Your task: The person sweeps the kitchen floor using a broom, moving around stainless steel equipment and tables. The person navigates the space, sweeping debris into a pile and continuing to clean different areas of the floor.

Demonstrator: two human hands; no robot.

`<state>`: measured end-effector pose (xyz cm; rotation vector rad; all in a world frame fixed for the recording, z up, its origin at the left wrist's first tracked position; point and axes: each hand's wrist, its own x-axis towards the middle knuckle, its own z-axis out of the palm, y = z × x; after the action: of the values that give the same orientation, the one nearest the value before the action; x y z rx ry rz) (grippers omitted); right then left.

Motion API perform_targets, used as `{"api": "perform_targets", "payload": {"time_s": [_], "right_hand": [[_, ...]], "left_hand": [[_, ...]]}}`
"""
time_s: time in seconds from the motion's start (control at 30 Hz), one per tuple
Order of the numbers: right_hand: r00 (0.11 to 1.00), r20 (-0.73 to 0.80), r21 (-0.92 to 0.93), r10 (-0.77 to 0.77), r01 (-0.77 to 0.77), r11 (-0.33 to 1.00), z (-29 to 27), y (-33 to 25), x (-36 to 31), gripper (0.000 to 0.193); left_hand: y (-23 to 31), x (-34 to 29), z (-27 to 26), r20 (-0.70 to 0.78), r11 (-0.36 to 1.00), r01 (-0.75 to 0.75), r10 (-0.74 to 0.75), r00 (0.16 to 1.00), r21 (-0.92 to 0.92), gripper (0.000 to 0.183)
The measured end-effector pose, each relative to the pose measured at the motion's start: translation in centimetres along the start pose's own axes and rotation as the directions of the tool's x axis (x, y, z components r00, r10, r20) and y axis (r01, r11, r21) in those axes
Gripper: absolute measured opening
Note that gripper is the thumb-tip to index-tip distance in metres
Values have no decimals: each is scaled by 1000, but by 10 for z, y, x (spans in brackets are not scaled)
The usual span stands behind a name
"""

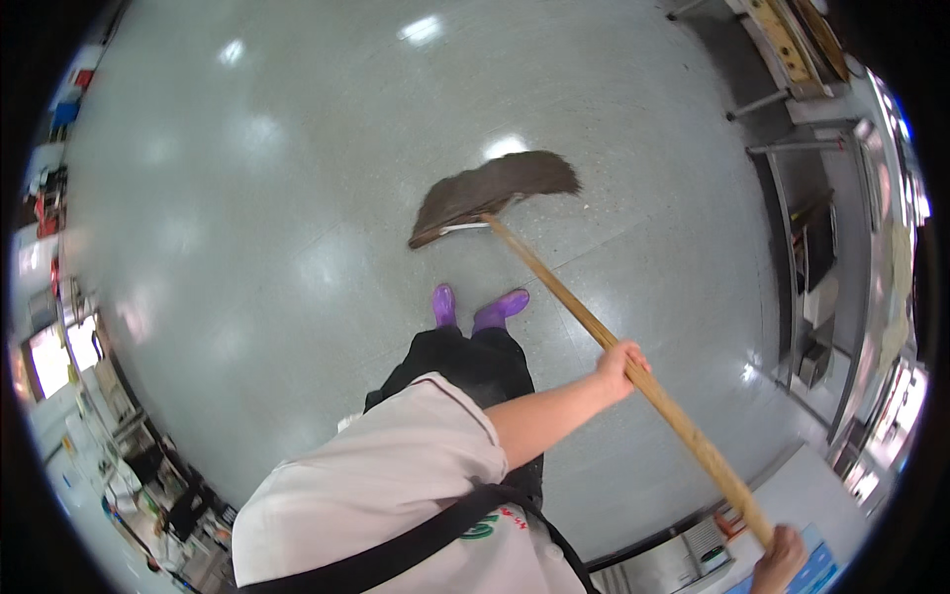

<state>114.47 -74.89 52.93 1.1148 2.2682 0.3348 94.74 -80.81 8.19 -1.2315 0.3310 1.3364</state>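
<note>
A wide floor mop (500, 185) with a dark brown-grey head lies spread on the grey floor, a little ahead of my feet. Its long wooden handle slants from the head toward the lower right. Partway up that handle, my left hand (621, 371) is closed round the wood, the bare forearm reaching across from a white short sleeve. Near the handle's upper end, my right hand (780, 559) is wrapped about it at the lower right edge of the picture; part of this hand is cut off.
I stand in purple boots (475, 307) on a shiny grey floor (247, 297). Metal shelving and tables (792, 257) line the right side. Along the left edge runs a cluttered row of equipment (148, 465). Low metal units (663, 564) sit at the lower right.
</note>
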Motion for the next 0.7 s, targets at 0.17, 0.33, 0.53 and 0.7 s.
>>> {"api": "perform_targets", "payload": {"time_s": [0.17, 0.33, 0.53, 0.7], "right_hand": [[968, -172, 65, -182, 195, 979, -20, -98, 64, 9], [813, -403, 278, -421, 547, 790, 6, -220, 90, 18], [627, -561, 617, -541, 752, 231, -11, -270, 97, 20], [777, -456, 825, -435, 185, -535, 81, -219, 103, 18]], "left_hand": [[119, -47, -36, 168, 976, -216, 212, 963, 4, 23], [273, -80, -148, 20, 821, -537, 544, 839, 195, 21], [347, -132, -189, -189, 755, -636, 655, 731, 157, 26], [303, -109, -164, -299, 770, -638, 611, 733, 11, 23]]}}
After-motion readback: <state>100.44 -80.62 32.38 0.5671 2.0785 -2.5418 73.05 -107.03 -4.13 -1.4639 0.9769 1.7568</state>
